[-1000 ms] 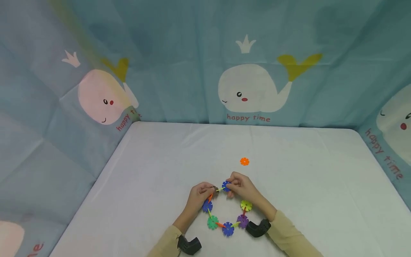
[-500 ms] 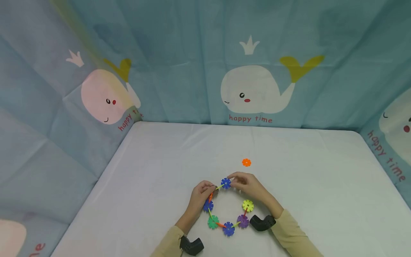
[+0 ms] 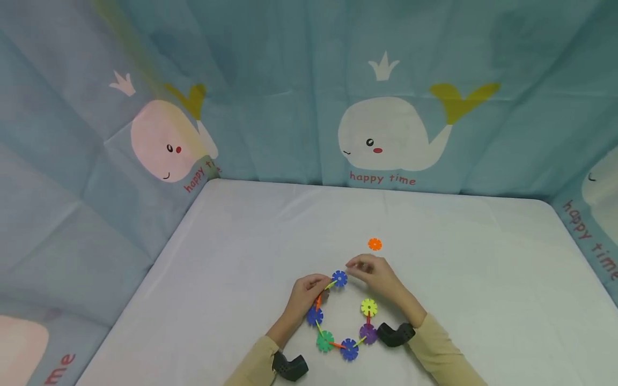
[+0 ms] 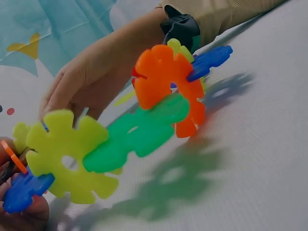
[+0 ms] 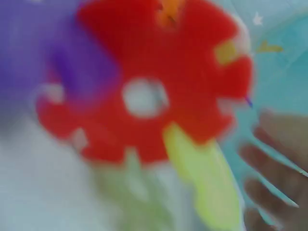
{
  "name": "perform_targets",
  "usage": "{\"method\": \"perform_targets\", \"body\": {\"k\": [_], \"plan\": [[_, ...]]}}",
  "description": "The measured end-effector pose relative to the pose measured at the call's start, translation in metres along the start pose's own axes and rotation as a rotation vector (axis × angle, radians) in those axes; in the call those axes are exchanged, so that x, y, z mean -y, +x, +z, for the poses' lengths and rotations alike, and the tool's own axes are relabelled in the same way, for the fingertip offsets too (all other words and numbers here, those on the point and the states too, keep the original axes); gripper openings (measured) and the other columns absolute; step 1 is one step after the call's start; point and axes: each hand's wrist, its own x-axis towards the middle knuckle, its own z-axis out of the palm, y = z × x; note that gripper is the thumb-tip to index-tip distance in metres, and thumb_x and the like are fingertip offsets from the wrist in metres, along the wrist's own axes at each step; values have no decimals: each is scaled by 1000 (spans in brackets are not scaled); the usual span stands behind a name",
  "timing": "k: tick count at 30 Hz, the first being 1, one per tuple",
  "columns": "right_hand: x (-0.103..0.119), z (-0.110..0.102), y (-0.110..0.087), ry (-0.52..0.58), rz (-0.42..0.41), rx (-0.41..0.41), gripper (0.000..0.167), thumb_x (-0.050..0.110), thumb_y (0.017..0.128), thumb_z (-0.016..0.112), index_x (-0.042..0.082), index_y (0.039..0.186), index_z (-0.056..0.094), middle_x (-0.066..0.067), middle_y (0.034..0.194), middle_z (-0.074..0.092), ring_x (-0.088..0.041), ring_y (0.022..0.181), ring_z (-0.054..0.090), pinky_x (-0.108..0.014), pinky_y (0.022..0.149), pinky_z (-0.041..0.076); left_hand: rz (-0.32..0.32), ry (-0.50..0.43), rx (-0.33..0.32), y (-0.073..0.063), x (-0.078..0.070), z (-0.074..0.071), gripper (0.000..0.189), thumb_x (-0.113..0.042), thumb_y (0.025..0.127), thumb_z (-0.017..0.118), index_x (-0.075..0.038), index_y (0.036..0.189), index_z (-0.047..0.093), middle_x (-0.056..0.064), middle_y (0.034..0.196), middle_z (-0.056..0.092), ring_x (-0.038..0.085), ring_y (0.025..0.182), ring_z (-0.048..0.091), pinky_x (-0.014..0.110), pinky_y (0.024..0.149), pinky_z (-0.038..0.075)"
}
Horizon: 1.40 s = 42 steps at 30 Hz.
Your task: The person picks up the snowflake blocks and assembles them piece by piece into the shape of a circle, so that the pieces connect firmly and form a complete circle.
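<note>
A ring-like chain of slotted flower-shaped plastic discs lies in front of me, in blue, green, orange, purple, red and yellow. Near its upper left, my left hand (image 3: 306,292) pinches the chain around a brown disc (image 3: 325,295). From that grip a thin yellow disc leads to a blue disc (image 3: 339,279) at one end. My right hand (image 3: 376,273) hovers just right of this blue disc, fingers loosely bent and holding nothing. A yellow disc (image 3: 369,307) forms the other end, with a gap between both ends. In the right wrist view, a red disc (image 5: 187,72) looms close and blurred.
A loose orange disc (image 3: 374,244) lies on the white table (image 3: 251,230), beyond my right hand. Black wrist cameras (image 3: 396,334) jut inward from both sleeves. A blue curtain (image 3: 270,123) printed with whales stands behind the table.
My right hand has let go of the blue end disc and drawn slightly away to the right. My left hand keeps its hold, its fingers now nearer the blue disc.
</note>
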Motion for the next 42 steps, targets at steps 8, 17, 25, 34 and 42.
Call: {"method": "perform_targets", "body": {"k": [8, 17, 25, 34, 42], "plan": [[-37, -9, -8, -402, 24, -68, 43, 17, 81, 66, -4, 117, 55, -21, 129, 42, -43, 122, 27, -57, 94, 19, 14, -91, -93, 0, 0, 0, 21, -5, 89, 55, 14, 94, 60, 27, 77, 59, 10, 59, 54, 18, 53, 43], [-41, -13, -8, -253, 87, -266, 32, 8, 68, 77, -3, 95, 63, -11, 90, 58, -28, 86, 48, -41, 75, 38, -16, -115, -1, 0, 1, 1, 26, -5, 89, 54, 15, 105, 55, 20, 71, 61, 6, 49, 48, 16, 44, 39], [-32, -15, -9, -158, 59, -167, 13, 4, 73, 72, 4, 85, 66, 0, 80, 59, -14, 71, 50, -28, 63, 42, 3, -8, 33, -1, -3, 1, 21, -8, 89, 56, 11, 94, 63, 20, 68, 58, 12, 53, 49, 18, 49, 40], [-4, -2, -9, 23, -166, 57, 12, 1, 81, 63, 5, 93, 65, -1, 87, 62, -12, 76, 56, -27, 66, 47, 13, 93, -10, -3, -7, 2, 18, -9, 87, 58, 7, 90, 65, 15, 64, 59, 9, 52, 47, 18, 48, 38], [-5, 0, -10, 30, -237, -30, 13, -7, 75, 67, 5, 79, 66, 1, 78, 60, -10, 70, 56, -25, 62, 48, 3, 30, -31, -3, -5, 2, 19, -8, 87, 58, 10, 90, 64, 9, 61, 56, 9, 51, 48, 17, 47, 37]]}}
